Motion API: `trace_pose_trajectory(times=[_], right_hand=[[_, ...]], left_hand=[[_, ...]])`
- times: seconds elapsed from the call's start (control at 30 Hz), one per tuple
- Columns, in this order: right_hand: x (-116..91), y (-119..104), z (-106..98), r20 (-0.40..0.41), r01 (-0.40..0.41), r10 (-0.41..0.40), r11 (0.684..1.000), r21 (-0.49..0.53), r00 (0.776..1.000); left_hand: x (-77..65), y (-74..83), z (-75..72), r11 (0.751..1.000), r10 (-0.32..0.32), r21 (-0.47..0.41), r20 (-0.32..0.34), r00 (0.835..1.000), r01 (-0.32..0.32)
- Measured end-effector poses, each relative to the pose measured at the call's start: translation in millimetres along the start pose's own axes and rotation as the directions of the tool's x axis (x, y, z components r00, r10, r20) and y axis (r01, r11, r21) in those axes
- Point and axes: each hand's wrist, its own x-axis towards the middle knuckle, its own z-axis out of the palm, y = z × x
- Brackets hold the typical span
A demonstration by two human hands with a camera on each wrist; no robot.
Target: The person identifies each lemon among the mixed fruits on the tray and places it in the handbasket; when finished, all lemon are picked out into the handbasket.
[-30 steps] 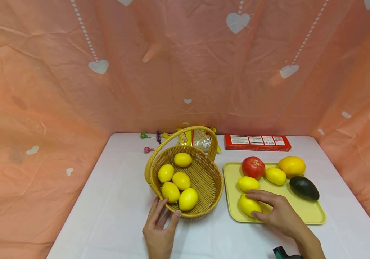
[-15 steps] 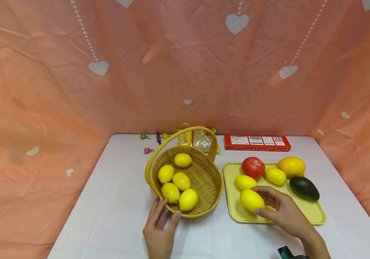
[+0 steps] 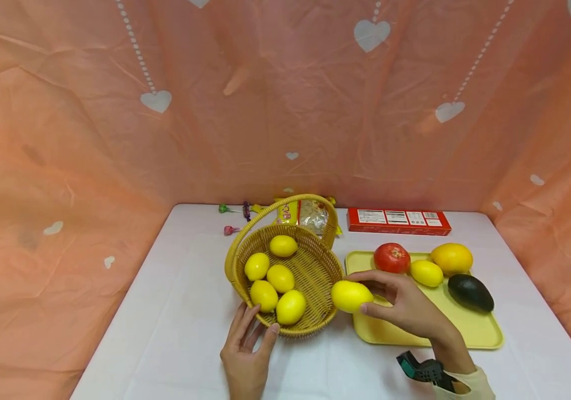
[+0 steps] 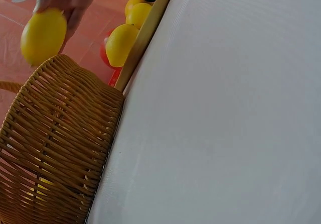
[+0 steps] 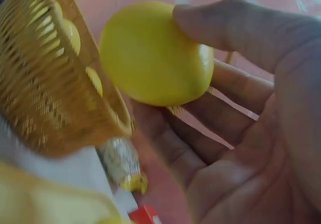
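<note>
With thumb and fingers, my right hand [image 3: 407,305] pinches a lemon [image 3: 351,296] at the right rim of the wicker basket [image 3: 315,272]. The right wrist view shows the thumb along one side of this lemon [image 5: 153,53] and the fingers behind. At the basket's near left rim rest the fingertips of my left hand [image 3: 246,358], thumb spread from the fingers. Several lemons [image 3: 280,279] lie in the basket's left part, under its arched handle. Another lemon [image 3: 426,273] lies on the yellow tray [image 3: 480,333]; a further tray lemon [image 4: 122,45] shows in the left wrist view.
The tray also carries a pomegranate [image 3: 391,258], a yellow-orange fruit [image 3: 451,259] and an avocado [image 3: 470,293]. Along the back lie a red box [image 3: 398,222], a snack packet [image 3: 310,215] and lollipops [image 3: 230,229]. Printed cloth [image 3: 285,111] hangs behind the white table.
My right hand has lifted a lemon off the tray's near left part and carried it left to the basket rim. My left hand and the basket have stayed put.
</note>
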Motion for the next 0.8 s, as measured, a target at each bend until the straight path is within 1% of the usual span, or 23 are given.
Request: trace_pose_trajectory(times=[0.1, 0.2, 0.3, 0.4, 0.53, 0.67, 0.73, 0.8], right_hand=[[14.7, -2.5, 6.6, 0.07, 0.02, -0.018, 0.999, -0.025, 0.997], [28.0, -4.3, 14.5, 0.142, 0.055, -0.045, 0.996, -0.064, 0.989], [38.7, -7.1, 25.6, 0.217, 0.08, -0.06, 0.993, -0.083, 0.974], [47.4, -11.9, 39.7, 0.273, 0.083, -0.052, 0.991, -0.101, 0.961], [59.0, -18.5, 62.0, 0.295, 0.08, -0.037, 0.988, -0.133, 0.955], [69.8, -22.6, 83.6, 0.296, 0.124, -0.068, 0.977, -0.175, 0.953], [73.1, -23.8, 90.4, 0.29, 0.153, -0.092, 0.969, -0.195, 0.953], [73.8, -24.5, 92.4, 0.269, 0.156, -0.101, 0.969, -0.192, 0.958]], left_hand=[[0.5, 0.2, 0.3, 1.0, -0.004, 0.0, 0.005, 1.0, 0.004], [0.6, 0.0, 0.5, 1.0, -0.009, -0.007, 0.006, 1.0, 0.009], [0.3, -0.6, 0.6, 1.0, -0.007, -0.012, 0.004, 1.0, 0.007], [0.1, -1.0, 0.5, 1.0, 0.0, -0.009, -0.003, 1.0, 0.0], [0.8, -1.5, 0.0, 1.0, -0.005, 0.007, -0.007, 1.0, 0.005], [1.9, -1.5, -0.6, 0.999, -0.029, 0.02, -0.011, 1.0, 0.029], [2.3, -1.4, -0.6, 0.999, -0.036, 0.021, -0.011, 0.999, 0.036], [2.5, -1.5, -0.5, 0.999, -0.037, 0.018, -0.007, 0.999, 0.037]])
